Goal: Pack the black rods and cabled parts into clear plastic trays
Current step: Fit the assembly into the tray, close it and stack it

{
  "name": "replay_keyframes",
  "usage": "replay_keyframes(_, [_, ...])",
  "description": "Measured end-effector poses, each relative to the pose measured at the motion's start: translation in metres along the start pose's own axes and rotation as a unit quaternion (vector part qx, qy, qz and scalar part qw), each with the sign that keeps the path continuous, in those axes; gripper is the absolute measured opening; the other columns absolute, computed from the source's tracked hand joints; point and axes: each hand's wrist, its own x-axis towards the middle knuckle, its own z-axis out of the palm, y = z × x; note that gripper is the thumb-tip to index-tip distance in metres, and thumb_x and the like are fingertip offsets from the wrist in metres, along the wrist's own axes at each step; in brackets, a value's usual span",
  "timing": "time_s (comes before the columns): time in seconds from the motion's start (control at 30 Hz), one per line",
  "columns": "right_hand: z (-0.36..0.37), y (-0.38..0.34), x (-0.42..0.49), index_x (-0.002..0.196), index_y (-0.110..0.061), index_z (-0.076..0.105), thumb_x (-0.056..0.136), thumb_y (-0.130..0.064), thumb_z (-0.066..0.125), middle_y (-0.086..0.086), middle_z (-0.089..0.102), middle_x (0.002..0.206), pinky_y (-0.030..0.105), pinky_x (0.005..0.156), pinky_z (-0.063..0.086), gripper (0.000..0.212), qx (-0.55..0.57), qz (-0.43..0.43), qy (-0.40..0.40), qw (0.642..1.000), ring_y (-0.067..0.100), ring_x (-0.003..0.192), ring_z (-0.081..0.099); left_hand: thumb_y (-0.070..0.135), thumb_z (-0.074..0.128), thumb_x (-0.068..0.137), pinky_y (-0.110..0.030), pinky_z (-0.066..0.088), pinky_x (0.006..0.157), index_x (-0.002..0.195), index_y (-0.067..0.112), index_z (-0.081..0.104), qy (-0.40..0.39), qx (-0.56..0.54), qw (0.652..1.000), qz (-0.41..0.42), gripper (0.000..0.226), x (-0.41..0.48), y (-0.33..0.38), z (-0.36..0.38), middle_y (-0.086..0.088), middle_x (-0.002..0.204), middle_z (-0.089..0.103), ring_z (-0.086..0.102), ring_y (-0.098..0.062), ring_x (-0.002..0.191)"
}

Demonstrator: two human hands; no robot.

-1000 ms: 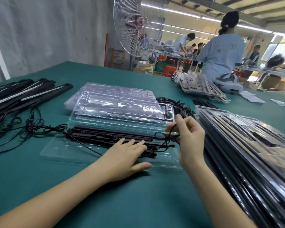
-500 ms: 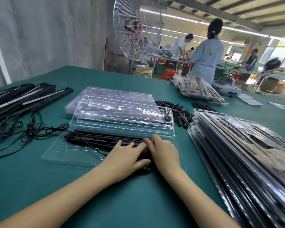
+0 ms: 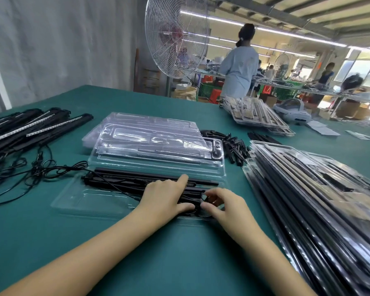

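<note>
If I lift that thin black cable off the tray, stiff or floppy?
Probably floppy: the cable drapes in loose curves across the black rods. Likely light, and apt to snag, judging by the tangled cables lying left of the tray.

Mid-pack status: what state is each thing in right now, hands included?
Left hand, flat, pressing on the rods.
Right hand, pinching the cable at the rods' right end.
Near tray, open, holding the rods.
Tray stack, looks empty, behind it.
Right pile, trays filled.
Loose rods, far left, unpacked, cables tangled.
</note>
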Motion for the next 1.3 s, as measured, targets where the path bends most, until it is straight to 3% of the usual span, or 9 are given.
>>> replay_keyframes(0.17, [-0.006, 0.001, 0.002, 0.105, -0.015, 0.068, 0.086, -0.025, 0.067, -0.003, 0.063, 0.092, 0.016, 0.071, 0.037, 0.022, -0.079, 0.038, -0.008, 0.996, 0.012, 0.086, 0.056, 0.070, 0.050, 0.080, -0.032, 0.034, 0.064, 0.095, 0.026, 0.025, -0.013, 0.019, 1.000, -0.005, 0.053, 0.002, 0.002, 0.002, -0.003, 0.098, 0.066, 0.063, -0.031, 0.094])
replay_keyframes(0.4, [-0.016, -0.004, 0.005, 0.075, -0.009, 0.062, 0.091, -0.028, 0.059, 0.007, 0.064, 0.091, 0.028, 0.077, 0.042, 0.025, -0.140, 0.022, -0.093, 0.985, 0.022, 0.089, 0.057, 0.065, 0.049, 0.084, -0.040, 0.038, 0.086, 0.121, 0.020, 0.032, -0.046, 0.063, 0.997, 0.012, 0.060, 0.011, 0.010, 0.000, 0.000, 0.117, 0.061, 0.061, -0.030, 0.104])
replay_keyframes(0.57, [-0.031, 0.001, 0.002, 0.104, -0.016, 0.072, 0.090, -0.021, 0.062, -0.005, 0.067, 0.117, 0.011, 0.084, 0.038, 0.018, -0.113, -0.003, -0.121, 0.986, 0.008, 0.108, 0.059, 0.062, 0.047, 0.087, -0.057, 0.024, 0.104, 0.135, 0.021, 0.025, -0.088, 0.083, 0.993, 0.014, 0.068, 0.013, 0.012, -0.001, -0.002, 0.127, 0.054, 0.057, -0.031, 0.109])
replay_keyframes(0.7, [-0.033, 0.003, 0.004, 0.100, -0.011, 0.074, 0.085, -0.014, 0.068, -0.001, 0.054, 0.135, -0.007, 0.072, 0.027, 0.016, -0.090, -0.011, -0.145, 0.985, 0.003, 0.114, 0.053, 0.065, 0.041, 0.088, -0.062, 0.013, 0.108, 0.144, 0.022, 0.017, -0.083, 0.098, 0.991, 0.032, 0.074, 0.012, 0.009, 0.003, -0.003, 0.133, 0.050, 0.054, -0.030, 0.114])
replay_keyframes(0.87, [-0.031, 0.005, 0.007, 0.095, -0.012, 0.074, 0.082, -0.017, 0.071, 0.003, 0.040, 0.147, 0.006, 0.090, 0.029, 0.014, -0.103, -0.035, -0.132, 0.985, 0.009, 0.128, 0.043, 0.067, 0.039, 0.087, -0.064, 0.011, 0.108, 0.145, 0.024, 0.015, -0.081, 0.103, 0.991, 0.037, 0.077, 0.013, 0.006, 0.005, -0.002, 0.135, 0.048, 0.052, -0.032, 0.116])
replay_keyframes(0.97, [-0.032, 0.006, 0.008, 0.091, -0.010, 0.076, 0.079, -0.015, 0.074, 0.003, 0.060, 0.129, -0.002, 0.083, 0.032, 0.014, -0.084, -0.019, -0.144, 0.986, 0.005, 0.119, 0.052, 0.068, 0.038, 0.087, -0.064, 0.010, 0.108, 0.145, 0.024, 0.015, -0.081, 0.107, 0.990, 0.038, 0.077, 0.014, 0.006, 0.005, -0.002, 0.136, 0.048, 0.052, -0.033, 0.116])
replay_keyframes(1.07, [-0.032, 0.003, 0.011, 0.084, -0.007, 0.075, 0.077, -0.021, 0.076, 0.004, 0.067, 0.113, 0.014, 0.079, 0.041, 0.015, -0.082, -0.024, -0.142, 0.986, 0.009, 0.101, 0.060, 0.069, 0.038, 0.087, -0.064, 0.009, 0.109, 0.145, 0.025, 0.015, -0.079, 0.106, 0.990, 0.038, 0.077, 0.014, 0.005, 0.006, -0.002, 0.136, 0.047, 0.051, -0.034, 0.116])
replay_keyframes(1.2, [-0.029, 0.003, 0.015, 0.073, -0.009, 0.070, 0.089, -0.029, 0.063, 0.006, 0.060, 0.125, 0.012, 0.073, 0.028, 0.027, -0.089, -0.032, -0.148, 0.984, 0.006, 0.127, 0.045, 0.069, 0.037, 0.087, -0.064, 0.009, 0.109, 0.146, 0.025, 0.014, -0.079, 0.106, 0.991, 0.038, 0.077, 0.014, 0.005, 0.007, -0.002, 0.137, 0.047, 0.051, -0.034, 0.117])
replay_keyframes(1.3, [-0.028, 0.004, 0.016, 0.070, -0.002, 0.067, 0.086, -0.028, 0.066, 0.009, 0.067, 0.109, 0.021, 0.071, 0.035, 0.030, -0.088, -0.012, -0.148, 0.985, 0.011, 0.112, 0.056, 0.070, 0.036, 0.086, -0.064, 0.009, 0.109, 0.146, 0.025, 0.015, -0.082, 0.102, 0.991, 0.034, 0.078, 0.014, 0.004, 0.007, -0.001, 0.137, 0.046, 0.051, -0.034, 0.118])
